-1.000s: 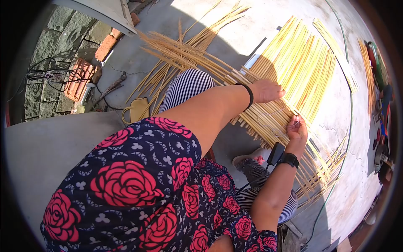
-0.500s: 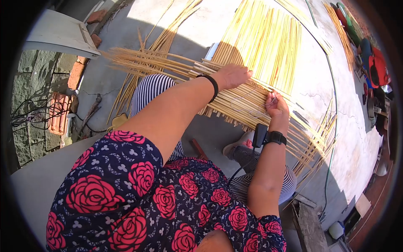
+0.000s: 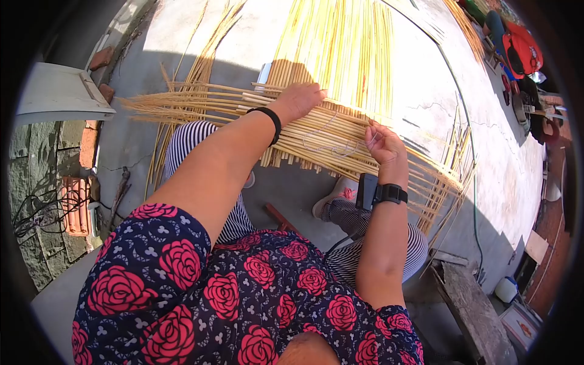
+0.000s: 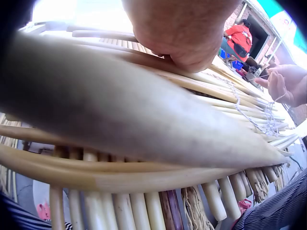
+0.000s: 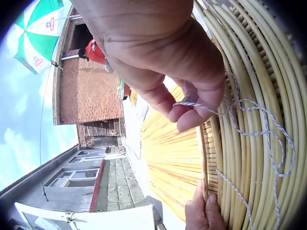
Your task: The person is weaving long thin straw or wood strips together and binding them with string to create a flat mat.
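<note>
A mat of pale straw-coloured stalks stretches away from the person, with more stalks laid crosswise over its near end. The left hand is at the far edge of these crosswise stalks. In the right wrist view, its thumb and fingers pinch one crosswise stalk. My right hand, farther along the same edge, pinches a thin white-and-blue string between thumb and fingers. Loose loops of string lie over the stalks. A large blurred stalk crosses close before the left wrist camera.
Feathery stalk tops stick out at the left, and loose stalks cross at the right. A green hose runs along the concrete. A white board-like panel stands at left, weathered wood at lower right. Another person in red is behind.
The head view has turned, so the mat and both hands appear farther left. The left hand keeps its place at the stalks' edge; the right still pinches the string, close by the edge.
</note>
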`<state>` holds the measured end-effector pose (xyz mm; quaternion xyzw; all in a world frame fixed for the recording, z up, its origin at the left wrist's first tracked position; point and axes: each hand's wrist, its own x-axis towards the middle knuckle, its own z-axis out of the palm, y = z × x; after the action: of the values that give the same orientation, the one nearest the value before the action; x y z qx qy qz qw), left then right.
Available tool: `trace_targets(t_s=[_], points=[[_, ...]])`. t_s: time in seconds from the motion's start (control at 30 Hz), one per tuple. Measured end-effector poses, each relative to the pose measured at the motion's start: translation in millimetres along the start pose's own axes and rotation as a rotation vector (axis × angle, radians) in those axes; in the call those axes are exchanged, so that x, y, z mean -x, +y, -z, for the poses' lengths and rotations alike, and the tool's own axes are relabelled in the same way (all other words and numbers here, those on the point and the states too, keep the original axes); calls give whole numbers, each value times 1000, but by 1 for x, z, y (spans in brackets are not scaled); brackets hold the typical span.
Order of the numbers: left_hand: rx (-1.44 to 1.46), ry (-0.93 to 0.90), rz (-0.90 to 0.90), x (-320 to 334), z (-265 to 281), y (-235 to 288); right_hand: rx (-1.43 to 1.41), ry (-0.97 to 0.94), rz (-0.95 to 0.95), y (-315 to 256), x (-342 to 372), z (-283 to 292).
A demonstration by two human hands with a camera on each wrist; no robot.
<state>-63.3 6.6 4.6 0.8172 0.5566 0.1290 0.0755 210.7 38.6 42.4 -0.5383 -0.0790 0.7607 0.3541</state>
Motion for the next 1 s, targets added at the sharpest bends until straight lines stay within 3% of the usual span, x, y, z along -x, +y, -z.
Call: trace_targets(t_s=[0.03,0.23,0.33,0.53,0.73,0.83,0.93,1.0], points=[[14,11,-2,1,2,0,92,-28,-5,0,8,0],[-51,-18,23,0,14,6,488,-30,387,44,16,-32],[-67,-33,1,-1,17,7,537,90,497,59,7,-39],[-101,-4,-55,-1,10,4,1044,202,792,54,-35,-38],[-55,124,-74,6,-6,-3,1128,221,1003,70,-46,-33],[55,176,-82,8,-5,-6,1207,284,989,71,-40,-40],[124,94,-48,5,-7,-7,1235,287,1077,72,-43,-40],[84,61,-41,6,-8,-7,1250,291,977,70,-39,-42]])
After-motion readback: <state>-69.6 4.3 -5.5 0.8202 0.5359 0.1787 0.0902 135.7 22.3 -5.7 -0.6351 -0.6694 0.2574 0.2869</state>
